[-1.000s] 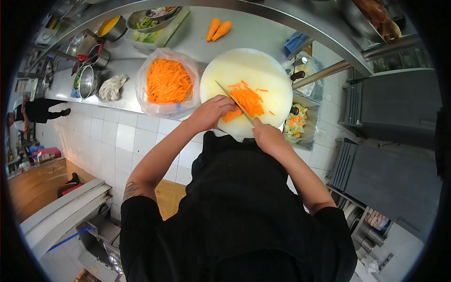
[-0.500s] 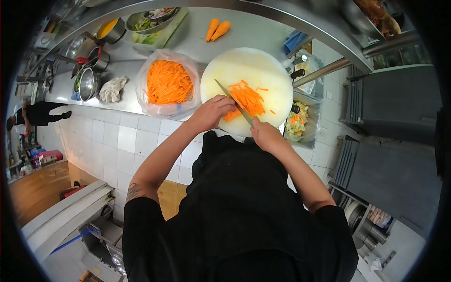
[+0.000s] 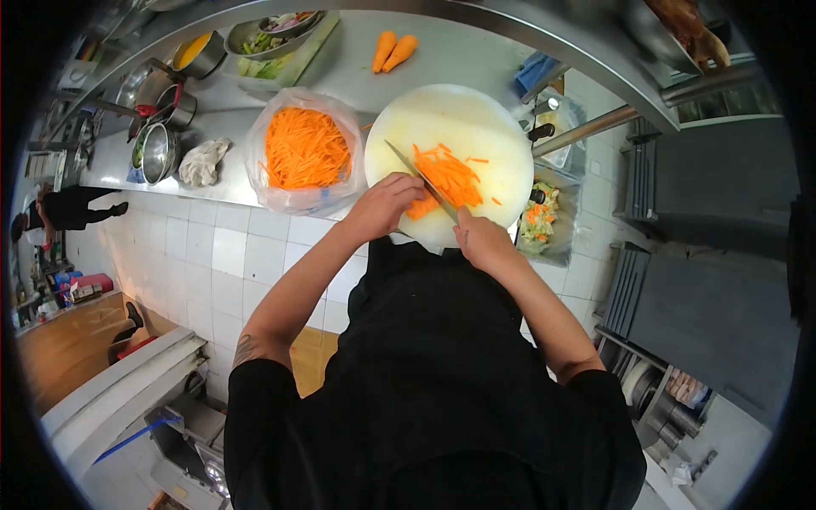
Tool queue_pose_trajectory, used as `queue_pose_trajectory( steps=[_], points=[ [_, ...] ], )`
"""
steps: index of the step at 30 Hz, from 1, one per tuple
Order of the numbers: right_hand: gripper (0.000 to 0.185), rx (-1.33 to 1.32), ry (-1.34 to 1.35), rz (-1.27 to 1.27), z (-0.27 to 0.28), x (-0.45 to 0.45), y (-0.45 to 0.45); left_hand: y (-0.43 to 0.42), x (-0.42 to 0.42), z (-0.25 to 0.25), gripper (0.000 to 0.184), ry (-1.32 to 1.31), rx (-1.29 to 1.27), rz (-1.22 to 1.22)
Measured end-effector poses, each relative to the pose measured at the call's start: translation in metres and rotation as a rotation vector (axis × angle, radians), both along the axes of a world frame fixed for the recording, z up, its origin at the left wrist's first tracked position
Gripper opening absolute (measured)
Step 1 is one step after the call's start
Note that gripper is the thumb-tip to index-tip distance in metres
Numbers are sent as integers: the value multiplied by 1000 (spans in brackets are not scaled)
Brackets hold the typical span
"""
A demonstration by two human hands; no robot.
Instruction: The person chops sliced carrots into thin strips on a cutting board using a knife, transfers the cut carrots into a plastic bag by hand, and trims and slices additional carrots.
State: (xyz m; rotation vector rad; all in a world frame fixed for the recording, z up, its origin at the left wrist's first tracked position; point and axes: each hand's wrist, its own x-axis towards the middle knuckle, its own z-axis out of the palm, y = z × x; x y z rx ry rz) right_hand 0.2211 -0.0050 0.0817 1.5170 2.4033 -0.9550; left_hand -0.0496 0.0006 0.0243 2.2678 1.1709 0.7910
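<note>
My right hand (image 3: 484, 240) is wrapped round the handle of a kitchen knife (image 3: 409, 165), whose blade points away to the upper left. My left hand (image 3: 384, 204) has its fingers curled, pressing on a piece of carrot (image 3: 418, 209) beside the blade; the fingers partly hide it. Carrot strips (image 3: 452, 176) lie in a loose heap on the right side of the blade. All of this is on a round white cutting board (image 3: 442, 110) at the counter's edge. Left of the board, a plastic bag (image 3: 257, 161) holds a large pile of shredded carrot (image 3: 308, 149).
Two whole carrots (image 3: 399, 53) lie behind the board. A crumpled cloth (image 3: 204, 161) and metal bowls (image 3: 161, 153) are on the left. Right of the board, a container (image 3: 557, 246) holds vegetable scraps. A metal shelf rail (image 3: 544, 42) crosses overhead. A person (image 3: 72, 208) is at far left.
The knife tip has shifted slightly to the left, with both hands nearly where they were. A dark shoe now shows at the lower left.
</note>
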Motion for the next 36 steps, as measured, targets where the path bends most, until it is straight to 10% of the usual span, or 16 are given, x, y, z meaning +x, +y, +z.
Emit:
queue_pose_trajectory(
  steps=[36],
  points=[
    [27,23,24,-25,-16,1,3,-9,-9,-11,30,-102,4,17]
  ],
)
